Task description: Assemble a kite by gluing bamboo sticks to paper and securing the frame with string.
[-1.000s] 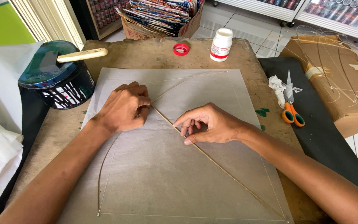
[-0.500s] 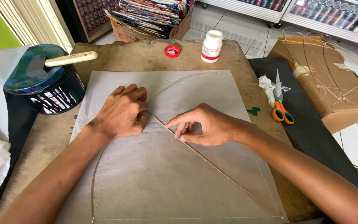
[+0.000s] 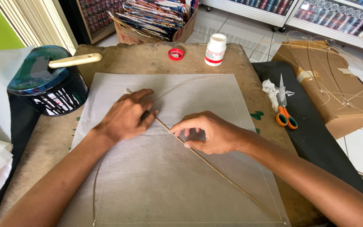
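From the head view I see my left hand (image 3: pixel 127 117) pressing flat, fingers spread, on a thin bamboo stick (image 3: pixel 215 168) lying diagonally across the grey paper sheet (image 3: pixel 156 185). My right hand (image 3: pixel 211 132) rests just beside it, fingertips pinching lightly at the stick. A curved stick (image 3: pixel 95 185) already lies under my left forearm. The paper edges look unfolded, so I judge the frame laid but not finished. Beyond my hands on the tabletop (image 3: pixel 139 56), a glue bottle (image 3: pixel 215 49) stands uncapped.
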